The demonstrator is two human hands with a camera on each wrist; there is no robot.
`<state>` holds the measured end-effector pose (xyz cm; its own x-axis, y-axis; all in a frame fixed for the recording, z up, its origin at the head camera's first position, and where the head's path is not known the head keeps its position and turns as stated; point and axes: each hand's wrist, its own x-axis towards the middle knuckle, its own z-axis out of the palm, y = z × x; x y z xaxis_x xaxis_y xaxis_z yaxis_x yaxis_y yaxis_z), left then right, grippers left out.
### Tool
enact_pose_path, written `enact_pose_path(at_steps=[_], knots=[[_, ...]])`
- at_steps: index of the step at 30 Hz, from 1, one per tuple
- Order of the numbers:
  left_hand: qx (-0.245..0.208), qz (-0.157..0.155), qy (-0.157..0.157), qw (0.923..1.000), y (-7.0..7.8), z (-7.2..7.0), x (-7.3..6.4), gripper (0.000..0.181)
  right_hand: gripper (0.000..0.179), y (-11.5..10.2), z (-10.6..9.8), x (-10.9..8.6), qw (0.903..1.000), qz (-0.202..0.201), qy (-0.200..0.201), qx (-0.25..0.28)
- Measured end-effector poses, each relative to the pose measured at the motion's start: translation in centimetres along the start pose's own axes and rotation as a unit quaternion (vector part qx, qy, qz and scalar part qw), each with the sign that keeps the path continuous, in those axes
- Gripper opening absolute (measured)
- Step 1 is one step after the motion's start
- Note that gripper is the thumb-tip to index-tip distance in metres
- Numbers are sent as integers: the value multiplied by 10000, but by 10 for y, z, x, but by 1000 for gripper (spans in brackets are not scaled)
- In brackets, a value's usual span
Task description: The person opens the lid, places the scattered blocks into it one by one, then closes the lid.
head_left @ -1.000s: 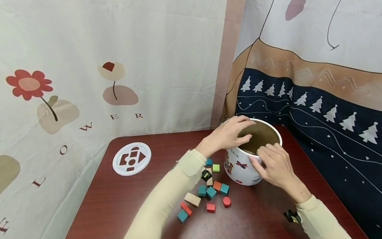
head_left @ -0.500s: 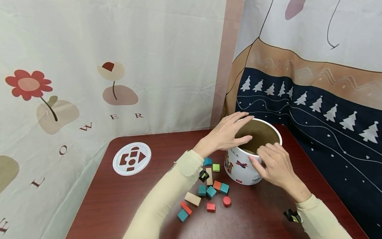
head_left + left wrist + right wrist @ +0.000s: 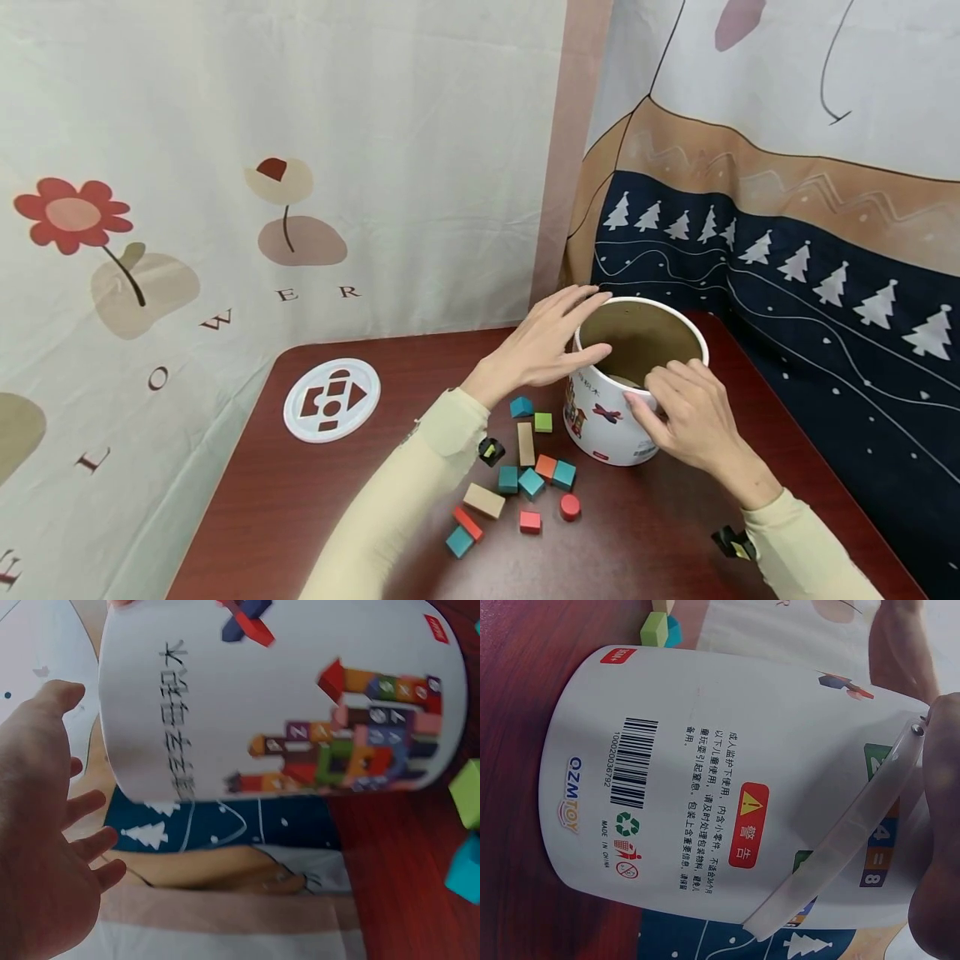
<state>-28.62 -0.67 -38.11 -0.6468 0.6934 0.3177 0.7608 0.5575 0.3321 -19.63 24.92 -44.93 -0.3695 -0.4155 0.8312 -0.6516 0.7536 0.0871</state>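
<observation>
L hand point(image 3: 536, 343) fingers spread, bucket point(image 3: 609, 423) just beside tips, contact unclear; R hand point(image 3: 693, 417) grips bucket, fingers curled over top, thumb outside; blocks point(image 3: 532, 483) bodyward of L fingers.

Left wrist view: bucket point(image 3: 289, 697), green block point(image 3: 468, 793) cut off by edges.

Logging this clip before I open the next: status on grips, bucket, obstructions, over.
Left grip open beside bucket, holding nothing. Right grip clasping bucket. Bucket upright, open-topped. Loose blocks scattered on table to its left.
</observation>
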Motion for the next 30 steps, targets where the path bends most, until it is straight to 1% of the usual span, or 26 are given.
enact_pose_path(at_steps=[5, 9, 13, 17, 24, 30], knots=[[-44, -238, 137, 9996, -19, 1, -25, 79, 55, -1, 0, 0, 10000, 33, -24, 16], [-33, -426, 129, 9990, -35, 5, -45, 77, 55, -1, 0, 0, 10000, 57, 11, 28], [-23, -651, -7, 9979, -50, 13, -63, 77, 54, 0, 0, -1, 10000, 61, 36, 34], [15, -824, -188, 9964, -61, 26, -78, 76, 54, 0, 1, -1, 10000, 82, 15, 35], [-57, -951, -497, 9942, -74, 50, -99, 74, 55, 0, 0, -2, 9999, 122, -17, 32], [-197, -1109, -792, 9905, -82, 67, -108, 71, 55, 0, 0, -1, 9999, 100, -32, 34]])
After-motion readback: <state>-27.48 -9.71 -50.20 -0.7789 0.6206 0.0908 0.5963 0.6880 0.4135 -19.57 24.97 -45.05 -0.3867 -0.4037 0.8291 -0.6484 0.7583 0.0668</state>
